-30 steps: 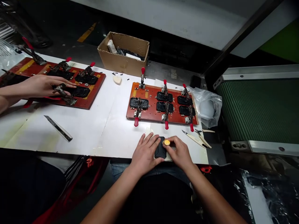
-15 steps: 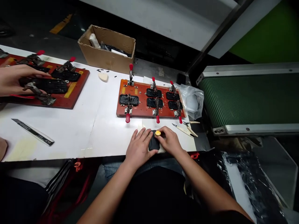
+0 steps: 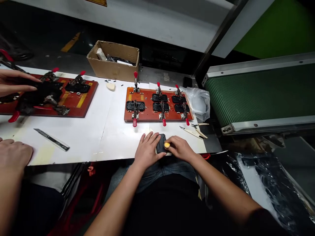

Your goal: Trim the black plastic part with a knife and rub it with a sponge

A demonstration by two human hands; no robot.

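My left hand (image 3: 147, 149) holds a black rectangular plastic part (image 3: 161, 144) down on the white-topped table near its front edge. Its fingers reach over the part's left side and its thumb lies by the lower edge. With thumb and fingers my right hand (image 3: 180, 147) pinches a small tool with a yellow rounded end (image 3: 167, 145), held against the part's right edge. The rest of that tool is hidden by the fingers. Beyond both hands sits a red-brown fixture board (image 3: 147, 115) with several black parts under red-handled toggle clamps.
At left, a co-worker's hand (image 3: 17, 82) is over a second clamp board (image 3: 86, 98); a snap-off knife (image 3: 52, 140) lies nearby. Cutting pliers (image 3: 200, 131) lie right of my hands. A cardboard box (image 3: 113, 69) stands behind, a plastic bag (image 3: 199, 103) and green conveyor (image 3: 261, 98) at right.
My right hand has slid the yellow-ended tool slightly down along the part's edge. The left hand keeps its hold. At left, the co-worker's clamp handle has swung up. The view has shifted slightly.
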